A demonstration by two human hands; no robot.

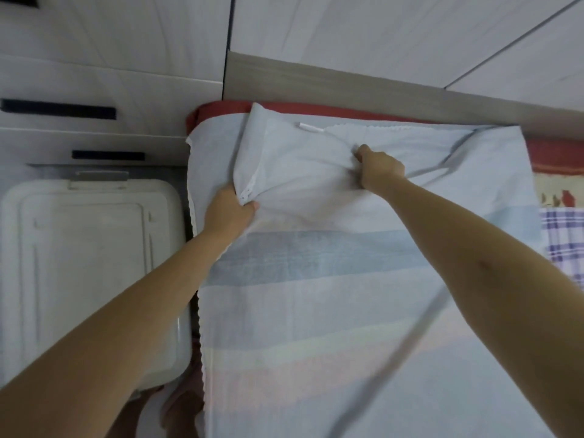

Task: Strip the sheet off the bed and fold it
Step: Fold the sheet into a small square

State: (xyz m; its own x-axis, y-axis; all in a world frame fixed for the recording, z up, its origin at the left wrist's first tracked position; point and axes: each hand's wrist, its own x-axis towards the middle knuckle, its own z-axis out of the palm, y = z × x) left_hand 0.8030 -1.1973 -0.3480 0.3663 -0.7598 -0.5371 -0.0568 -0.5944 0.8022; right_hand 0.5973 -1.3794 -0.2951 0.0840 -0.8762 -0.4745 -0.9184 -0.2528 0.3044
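A pale blue striped sheet (pixel 331 295) lies spread over the bed, its far part doubled back into a folded flap (pixel 284 143) with a small white tag. My left hand (pixel 229 211) grips the scalloped edge of that flap near the bed's left side. My right hand (pixel 377 167) pinches a bunch of the cloth in the middle of the flap, and creases run out from it. Red bedding (pixel 316 107) shows under the sheet along the far edge.
A white lidded plastic bin (pixel 88 248) stands on the floor left of the bed. Pale cabinets with dark handles (pixel 60 109) are behind it. A wooden headboard (pixel 347 86) runs along the far side. A checked cloth (pixel 562 238) and patterned bedding lie at the right.
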